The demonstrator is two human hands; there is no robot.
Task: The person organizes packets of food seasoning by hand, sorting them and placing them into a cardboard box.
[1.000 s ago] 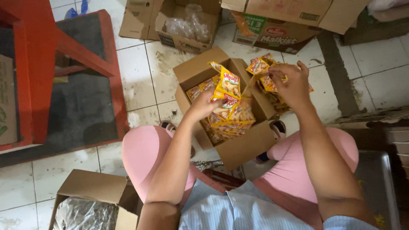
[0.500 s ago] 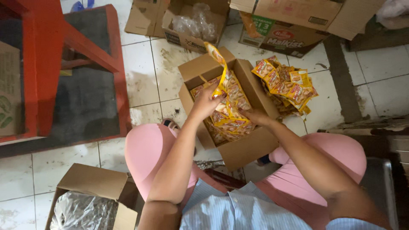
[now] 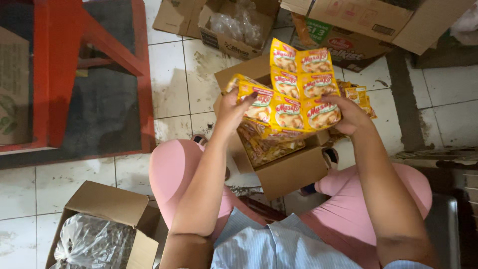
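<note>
Head view — both hands, left (image 3: 234,107) and right (image 3: 348,113), closed on yellow sachet strips (image 3: 294,92) above sachet-filled cardboard box (image 3: 291,172).

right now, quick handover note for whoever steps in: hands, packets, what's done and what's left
Left hand: grips the left end of a joined sheet of yellow sachets, lifted above the open box.
Right hand: holds the sheet's right edge.
Done: a pile of sachets lies on the floor right of the box.
Left: more sachets remain inside the box.
</note>
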